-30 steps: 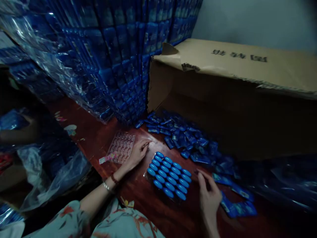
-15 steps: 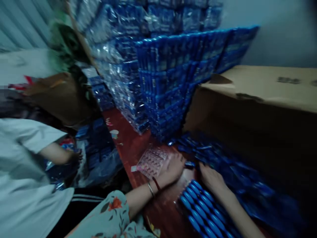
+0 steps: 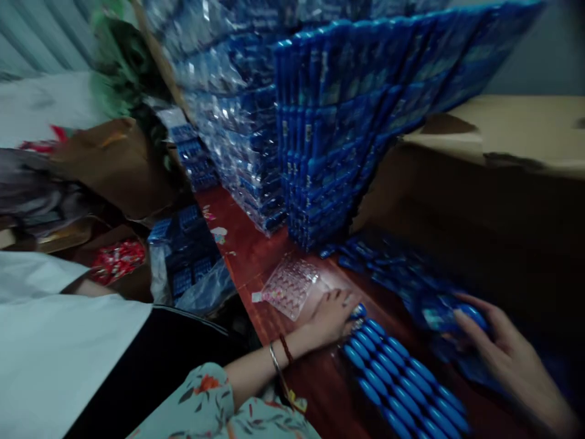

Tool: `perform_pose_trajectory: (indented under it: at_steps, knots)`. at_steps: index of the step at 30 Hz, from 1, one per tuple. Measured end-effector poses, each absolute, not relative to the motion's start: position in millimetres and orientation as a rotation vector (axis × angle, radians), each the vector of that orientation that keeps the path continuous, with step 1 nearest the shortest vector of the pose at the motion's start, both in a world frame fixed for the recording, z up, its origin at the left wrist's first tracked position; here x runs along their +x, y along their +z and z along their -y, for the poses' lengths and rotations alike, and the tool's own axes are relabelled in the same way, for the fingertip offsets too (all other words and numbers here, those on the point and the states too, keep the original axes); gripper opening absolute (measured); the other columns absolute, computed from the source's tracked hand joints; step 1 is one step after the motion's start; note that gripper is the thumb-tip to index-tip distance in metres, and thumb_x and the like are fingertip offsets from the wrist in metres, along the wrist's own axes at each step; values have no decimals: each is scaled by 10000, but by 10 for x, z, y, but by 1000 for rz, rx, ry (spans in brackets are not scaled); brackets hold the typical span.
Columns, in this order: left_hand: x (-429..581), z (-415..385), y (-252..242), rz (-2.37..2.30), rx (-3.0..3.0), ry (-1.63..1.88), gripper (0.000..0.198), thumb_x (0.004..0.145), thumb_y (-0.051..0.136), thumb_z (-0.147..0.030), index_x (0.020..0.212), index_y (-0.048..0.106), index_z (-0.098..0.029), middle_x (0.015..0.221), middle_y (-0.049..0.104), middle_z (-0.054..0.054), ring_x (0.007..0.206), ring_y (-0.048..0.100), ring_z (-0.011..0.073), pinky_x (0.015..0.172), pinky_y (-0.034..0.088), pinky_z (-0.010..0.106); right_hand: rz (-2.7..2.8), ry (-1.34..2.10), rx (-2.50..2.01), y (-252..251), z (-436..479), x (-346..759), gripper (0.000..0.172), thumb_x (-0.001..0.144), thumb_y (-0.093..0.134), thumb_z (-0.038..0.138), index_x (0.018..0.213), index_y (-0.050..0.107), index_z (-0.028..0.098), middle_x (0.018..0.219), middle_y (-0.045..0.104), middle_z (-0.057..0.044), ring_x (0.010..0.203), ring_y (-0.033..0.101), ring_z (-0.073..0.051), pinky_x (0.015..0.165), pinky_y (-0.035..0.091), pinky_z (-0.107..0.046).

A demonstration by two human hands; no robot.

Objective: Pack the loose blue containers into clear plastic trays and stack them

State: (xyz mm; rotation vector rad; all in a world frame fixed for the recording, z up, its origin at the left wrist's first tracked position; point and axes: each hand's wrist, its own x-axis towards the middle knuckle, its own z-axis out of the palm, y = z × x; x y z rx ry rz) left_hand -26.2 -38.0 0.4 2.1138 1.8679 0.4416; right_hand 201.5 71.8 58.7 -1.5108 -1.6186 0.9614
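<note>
My left hand rests low over the table, its fingers bent against a small shiny blue piece at the top corner of a pack of blue capsule-shaped pieces in rows. At the right, my right hand has thumb and fingers closed around a glossy blue packet, above a heap of blue packets at the carton's mouth. A clear plastic tray with moulded hollows lies left of my left hand. Blur hides the fine detail of the packet.
Tall stacks of blue packs and plastic-wrapped packs rise behind the red table. An open cardboard carton stands on the right. A person in a white shirt sits at left, near a box of red items.
My right hand has moved right, away from my left hand, and now grips a blue packet over the heap. The small blue piece has come nearer the row pack with my left hand.
</note>
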Motion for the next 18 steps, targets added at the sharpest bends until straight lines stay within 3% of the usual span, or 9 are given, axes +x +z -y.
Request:
perform_pose_trajectory:
  at_steps: [4,6,12,18]
  knots:
    - [-285,151,45,-1762,2142,354,284,898,427,-215,1147,553,-167,1116,572,131,993,543,243,874,440,380,1240,1229,-1557,658,-199,2374,638,676,638,577,1180,518,205,551,552,7,463,530,-151,516,435,-307]
    - [-298,69,-23,-1707,2119,416,309,895,369,-135,1146,548,-121,1125,563,170,1016,537,248,900,423,399,1095,1246,-1556,594,52,2518,669,622,694,544,1168,511,202,557,556,35,463,532,-133,504,436,-271]
    - [-410,267,-113,-1674,1431,1163,327,865,481,-320,1138,552,-154,1109,613,96,1001,573,199,900,437,347,749,1302,-1491,479,679,2724,596,582,782,406,1090,523,233,752,630,26,563,618,-125,502,480,-220]
    - [-474,701,92,-1585,808,1300,451,603,748,-419,934,623,-140,864,665,41,777,604,149,726,477,260,612,1395,-1485,293,905,2712,518,614,765,440,1025,549,211,698,617,33,514,593,-105,438,464,-193]
